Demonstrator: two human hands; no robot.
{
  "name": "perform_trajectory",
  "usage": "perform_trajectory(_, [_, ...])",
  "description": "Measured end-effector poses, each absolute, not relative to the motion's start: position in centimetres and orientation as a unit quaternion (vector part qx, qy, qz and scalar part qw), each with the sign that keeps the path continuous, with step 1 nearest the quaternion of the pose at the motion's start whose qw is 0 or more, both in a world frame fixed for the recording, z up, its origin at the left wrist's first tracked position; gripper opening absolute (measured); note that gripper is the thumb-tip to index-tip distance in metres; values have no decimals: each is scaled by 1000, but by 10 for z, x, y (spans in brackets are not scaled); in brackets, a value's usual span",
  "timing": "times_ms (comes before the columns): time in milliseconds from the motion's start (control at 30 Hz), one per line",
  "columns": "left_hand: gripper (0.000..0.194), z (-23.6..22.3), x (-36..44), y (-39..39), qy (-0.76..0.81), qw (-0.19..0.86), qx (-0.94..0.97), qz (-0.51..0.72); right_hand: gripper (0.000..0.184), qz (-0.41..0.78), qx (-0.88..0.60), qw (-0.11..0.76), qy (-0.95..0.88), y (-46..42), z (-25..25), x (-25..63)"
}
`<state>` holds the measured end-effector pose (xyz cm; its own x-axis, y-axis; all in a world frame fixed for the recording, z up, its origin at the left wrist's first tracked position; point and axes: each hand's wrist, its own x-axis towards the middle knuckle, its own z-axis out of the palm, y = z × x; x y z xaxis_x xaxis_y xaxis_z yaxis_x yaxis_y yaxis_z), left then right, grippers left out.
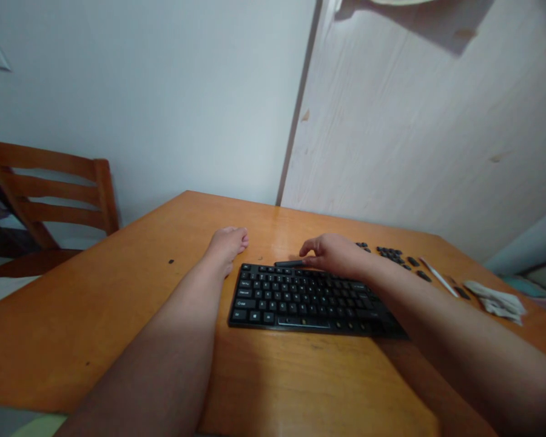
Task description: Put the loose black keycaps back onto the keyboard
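A black keyboard [300, 300] lies on the orange wooden table [118, 303] in front of me. My right hand [334, 254] rests over its far edge, fingers pinched on a long black keycap [289, 263] at the top row. My left hand [227, 243] lies on the table just left of the keyboard's far corner, fingers curled loosely, with nothing seen in it. Several loose black keycaps [394, 255] lie on the table beyond my right hand.
A thin white stick [437, 276] and a crumpled tissue [498, 300] lie at the right of the table. A wooden chair [50, 194] stands at the left. A white wall and a pale wooden panel [414, 133] rise close behind the table.
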<state>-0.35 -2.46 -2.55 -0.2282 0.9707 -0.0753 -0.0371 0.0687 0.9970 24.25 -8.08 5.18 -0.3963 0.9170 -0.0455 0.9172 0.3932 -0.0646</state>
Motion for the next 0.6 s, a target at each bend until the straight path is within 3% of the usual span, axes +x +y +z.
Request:
perform_trajectory(233, [11, -26, -3, -25, 570, 461, 418, 537, 38, -81, 519, 39, 850, -61, 43, 239])
perform_trajectory(600, [13, -28, -4, -24, 574, 450, 427, 534, 27, -118, 499, 32, 858, -55, 35, 238])
